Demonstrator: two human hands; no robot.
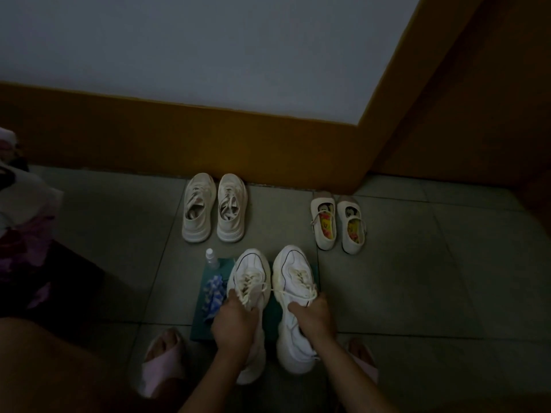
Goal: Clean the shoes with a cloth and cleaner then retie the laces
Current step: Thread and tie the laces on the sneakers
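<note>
Two white lace-up sneakers stand side by side, toes pointing away, over a teal mat. My left hand grips the left sneaker at its tongue and opening. My right hand grips the right sneaker the same way. Loose laces trail between the two shoes. A blue-and-white checked cloth lies crumpled on the mat just left of the left sneaker. A small clear bottle with a white cap stands at the mat's far left corner.
A beige pair of sneakers stands against the orange skirting ahead. A white strap pair with bright insoles sits to the right. My feet in pink slippers flank the mat. Bedding lies at the left.
</note>
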